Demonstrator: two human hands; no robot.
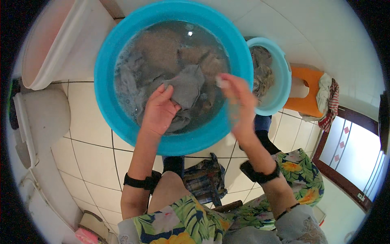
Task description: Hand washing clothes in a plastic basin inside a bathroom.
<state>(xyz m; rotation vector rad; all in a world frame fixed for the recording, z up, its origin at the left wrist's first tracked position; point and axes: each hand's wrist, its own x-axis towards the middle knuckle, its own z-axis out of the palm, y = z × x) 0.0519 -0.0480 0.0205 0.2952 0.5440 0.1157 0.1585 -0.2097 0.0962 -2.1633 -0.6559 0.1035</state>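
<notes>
**Hand-washing a grey cloth in the blue basin**

In the upper middle of the frame, the large round blue plastic basin (106, 81) holds cloudy, soapy water and several soaked garments. The left hand (159, 109) sits just left of centre, fingers curled and pressed down on the wet grey cloth (187, 87), pinning a fold of it against the pile under the water line. The right hand (237, 103) is blurred to the right of centre, above the basin's near rim; it seems to carry a small pale lump, perhaps soap, at the fingertips, but whether it is pinched or merely lying there I cannot tell.

This looks like the scrubbing stage: one hand anchors the cloth while the other works on it. A next move would call for a firm hold on the slippery fabric.

At the upper right, a smaller pale blue plastic tub (284, 77) holds more wet laundry, beside an orange plastic stool (308, 91).
</notes>
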